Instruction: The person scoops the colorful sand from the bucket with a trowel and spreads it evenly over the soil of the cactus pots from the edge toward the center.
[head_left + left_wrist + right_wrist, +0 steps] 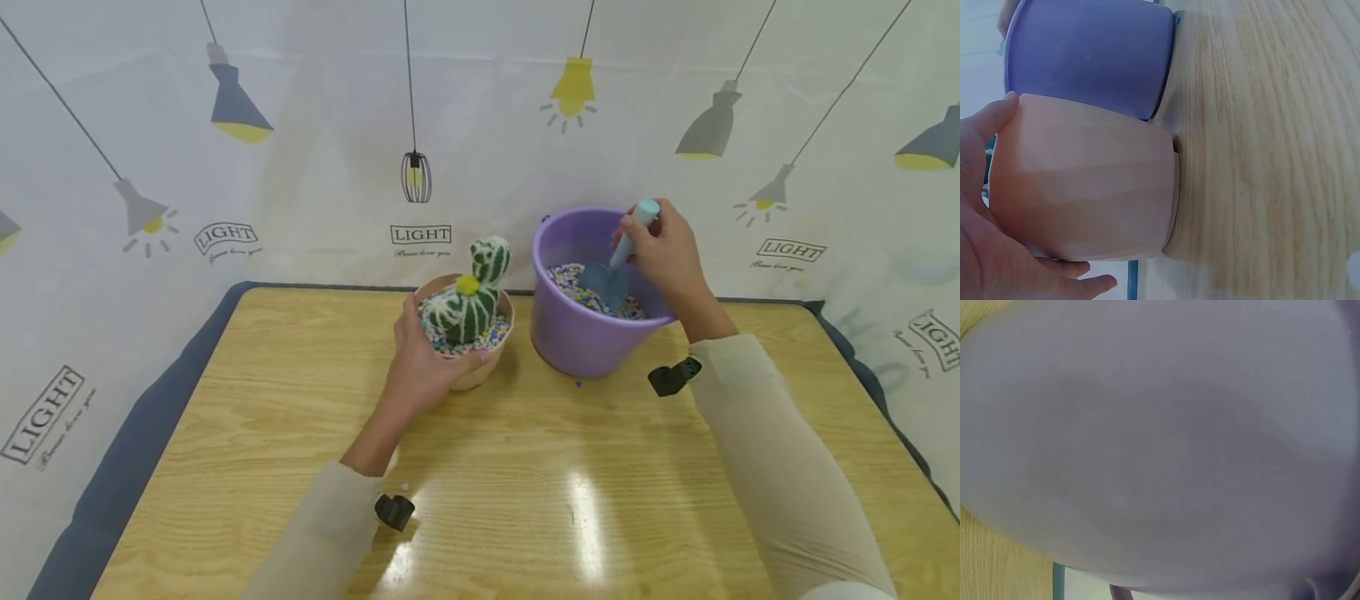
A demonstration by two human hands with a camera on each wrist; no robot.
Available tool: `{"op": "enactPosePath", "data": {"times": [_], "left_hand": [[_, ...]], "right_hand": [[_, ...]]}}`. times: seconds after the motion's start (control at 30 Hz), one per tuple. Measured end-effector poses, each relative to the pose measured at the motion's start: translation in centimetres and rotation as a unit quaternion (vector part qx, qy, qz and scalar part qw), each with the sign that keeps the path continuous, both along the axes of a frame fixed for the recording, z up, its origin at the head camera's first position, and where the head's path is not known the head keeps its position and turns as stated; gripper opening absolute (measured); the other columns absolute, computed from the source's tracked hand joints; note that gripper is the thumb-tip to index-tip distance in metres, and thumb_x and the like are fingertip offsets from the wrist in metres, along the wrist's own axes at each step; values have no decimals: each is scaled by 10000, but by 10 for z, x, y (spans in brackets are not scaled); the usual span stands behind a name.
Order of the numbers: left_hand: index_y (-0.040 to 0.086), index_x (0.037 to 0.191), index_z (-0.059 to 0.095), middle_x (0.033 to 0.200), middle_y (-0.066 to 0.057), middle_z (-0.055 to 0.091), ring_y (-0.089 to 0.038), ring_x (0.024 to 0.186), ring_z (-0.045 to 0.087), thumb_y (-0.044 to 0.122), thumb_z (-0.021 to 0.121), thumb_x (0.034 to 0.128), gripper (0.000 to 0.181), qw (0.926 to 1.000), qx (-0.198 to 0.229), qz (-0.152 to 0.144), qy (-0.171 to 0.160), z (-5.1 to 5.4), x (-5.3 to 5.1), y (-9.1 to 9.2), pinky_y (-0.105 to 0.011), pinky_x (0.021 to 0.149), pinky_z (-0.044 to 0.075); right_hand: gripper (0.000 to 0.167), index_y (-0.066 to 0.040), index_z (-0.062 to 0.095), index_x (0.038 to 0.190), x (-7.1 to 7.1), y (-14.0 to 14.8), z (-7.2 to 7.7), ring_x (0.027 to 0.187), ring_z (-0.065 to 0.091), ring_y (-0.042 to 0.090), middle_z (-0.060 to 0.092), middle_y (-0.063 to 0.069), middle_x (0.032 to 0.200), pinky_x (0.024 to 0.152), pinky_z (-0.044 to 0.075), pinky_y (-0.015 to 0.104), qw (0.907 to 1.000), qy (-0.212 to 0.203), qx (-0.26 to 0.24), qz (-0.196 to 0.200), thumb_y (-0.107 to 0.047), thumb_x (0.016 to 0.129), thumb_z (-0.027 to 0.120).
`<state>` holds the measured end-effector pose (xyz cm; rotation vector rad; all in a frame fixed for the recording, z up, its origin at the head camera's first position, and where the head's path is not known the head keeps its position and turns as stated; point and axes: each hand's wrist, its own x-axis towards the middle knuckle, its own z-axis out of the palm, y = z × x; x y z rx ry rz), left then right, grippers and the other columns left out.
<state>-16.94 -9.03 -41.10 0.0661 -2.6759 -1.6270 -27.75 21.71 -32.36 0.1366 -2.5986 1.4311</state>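
Holding the peach pot point(471, 379) upright on the desk point(285, 417), near the centre of the head view, with the left grip point(420, 362) clamped round its side, thumb at about 5 o'clock, fingers toward 9. Containing a striped green cactus point(480, 312) with a yellow flower point(468, 285), set among multicoloured pebbles point(495, 335). Gripping, at 3 o'clock, the pale-blue handle of a trowel point(604, 285) with the right grip point(667, 250), fingers closed round it; leaning toward 1 o'clock, blade down among similar pebbles point(567, 277) inside a purple bucket point(585, 343), just beside the pot at its 3 o'clock. Showing also a small blue speck point(578, 384) off the bucket's 6 o'clock, and a lamp-printed sheet point(315, 167) beyond, from 9 through 12 to 3.
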Motion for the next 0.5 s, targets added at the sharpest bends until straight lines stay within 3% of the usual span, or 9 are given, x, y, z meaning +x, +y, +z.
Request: {"op": "enactPosePath", "data": {"times": [0.23, 0.5], "left_hand": [[266, 1553, -73, 1579, -172, 88, -423, 1354, 335, 556, 841, 657, 1313, 10000, 60, 10, 10, -3, -1, -1, -585, 1082, 331], [261, 1556, -72, 1585, -156, 88, -418, 1361, 328, 556, 844, 651, 1321, 9999, 99, 3, -48, -3, -2, -1, -581, 1092, 318]], "right_hand": [[309, -49, 545, 1130, -2, 0, -1, 728, 644, 25, 676, 16, 861, 626, 570, 219, 9989, 101, -277, -371, -325, 991, 547], [303, -39, 568, 1103, -2, 2, 0, 633, 664, 38, 671, -37, 768, 574, 573, 238, 9953, 33, -732, -629, -319, 989, 551]]}}
